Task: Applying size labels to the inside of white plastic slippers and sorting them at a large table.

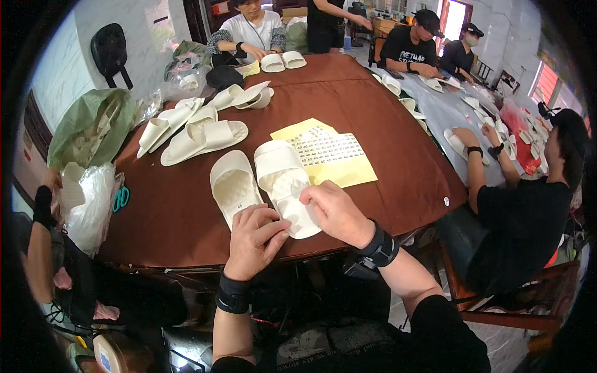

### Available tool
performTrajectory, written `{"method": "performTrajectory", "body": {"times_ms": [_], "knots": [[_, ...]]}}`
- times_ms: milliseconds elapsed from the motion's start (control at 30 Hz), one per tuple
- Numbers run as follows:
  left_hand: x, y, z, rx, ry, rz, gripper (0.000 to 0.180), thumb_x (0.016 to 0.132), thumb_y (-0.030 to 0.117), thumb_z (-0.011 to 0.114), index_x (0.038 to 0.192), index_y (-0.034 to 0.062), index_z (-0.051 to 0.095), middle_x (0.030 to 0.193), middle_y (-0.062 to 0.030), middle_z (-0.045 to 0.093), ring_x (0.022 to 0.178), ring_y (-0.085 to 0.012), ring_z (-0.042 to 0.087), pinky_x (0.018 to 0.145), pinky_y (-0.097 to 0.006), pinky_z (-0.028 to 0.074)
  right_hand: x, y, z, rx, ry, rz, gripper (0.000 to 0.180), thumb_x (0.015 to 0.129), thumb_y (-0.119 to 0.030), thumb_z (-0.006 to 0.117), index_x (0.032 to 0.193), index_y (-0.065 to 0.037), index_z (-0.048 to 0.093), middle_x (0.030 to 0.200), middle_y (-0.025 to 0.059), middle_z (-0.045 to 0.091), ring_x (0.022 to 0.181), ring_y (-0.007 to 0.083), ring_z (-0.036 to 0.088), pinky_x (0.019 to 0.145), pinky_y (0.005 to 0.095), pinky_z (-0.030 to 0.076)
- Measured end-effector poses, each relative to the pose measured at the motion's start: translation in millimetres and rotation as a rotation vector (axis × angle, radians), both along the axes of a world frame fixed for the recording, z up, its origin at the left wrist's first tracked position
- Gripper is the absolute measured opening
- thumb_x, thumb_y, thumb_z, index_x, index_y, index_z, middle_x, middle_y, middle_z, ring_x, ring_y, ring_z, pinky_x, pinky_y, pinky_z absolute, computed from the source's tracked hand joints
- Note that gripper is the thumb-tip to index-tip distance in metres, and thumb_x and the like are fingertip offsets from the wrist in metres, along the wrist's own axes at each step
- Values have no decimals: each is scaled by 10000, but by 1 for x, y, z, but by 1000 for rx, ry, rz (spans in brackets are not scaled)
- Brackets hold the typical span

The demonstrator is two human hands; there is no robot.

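2 hands are seen at the near edge of a brown table [373, 112]. The left hand [254, 239] is curled, with its fingertips pressed on the heel of a white slipper [283, 180]; whether something small is pinched cannot be told. The right hand [336, 211] is laid on the same slipper, fingers bent and close together. A second white slipper [233, 186] is placed just beside it on the left, with a small label at its heel. Behind the slippers, 2 yellow sheets [339, 171] are spread flat, and a white sticker sheet [326, 149] with rows of small labels is laid on them. Further left, a heap of white slippers [193, 127] is piled up. A green bag [87, 127] and a clear plastic bag [93, 199] are kept at the left edge, with green scissors [121, 199] between bag and table. 4 other people are seated around the tables.
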State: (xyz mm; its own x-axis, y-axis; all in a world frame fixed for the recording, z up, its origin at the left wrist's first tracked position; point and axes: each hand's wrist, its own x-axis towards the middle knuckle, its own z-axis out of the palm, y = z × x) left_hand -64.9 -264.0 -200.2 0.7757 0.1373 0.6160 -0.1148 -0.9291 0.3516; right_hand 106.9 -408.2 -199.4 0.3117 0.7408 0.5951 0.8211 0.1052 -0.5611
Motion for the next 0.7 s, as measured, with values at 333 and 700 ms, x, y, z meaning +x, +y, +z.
{"method": "performTrajectory", "body": {"times_ms": [333,700], "knots": [[-5,0,-2,9,0,-10,172,784,159,730,954,132,736,1022,-33,636,1061,-272,565,938,-410,403,6,-5,47,-1,-91,60,165,827,13,544,982,-26,588,905,155,634,863,360,575,792,430,471],[-31,13,5,-349,-76,-47,173,853,55,666,1019,58,712,1052,-112,629,984,-278,595,883,-369,468,44,46,66,-277,-330,129,434,817,-117,635,1227,-32,523,1219,170,544,1156,362,502,1015,437,386]]}}
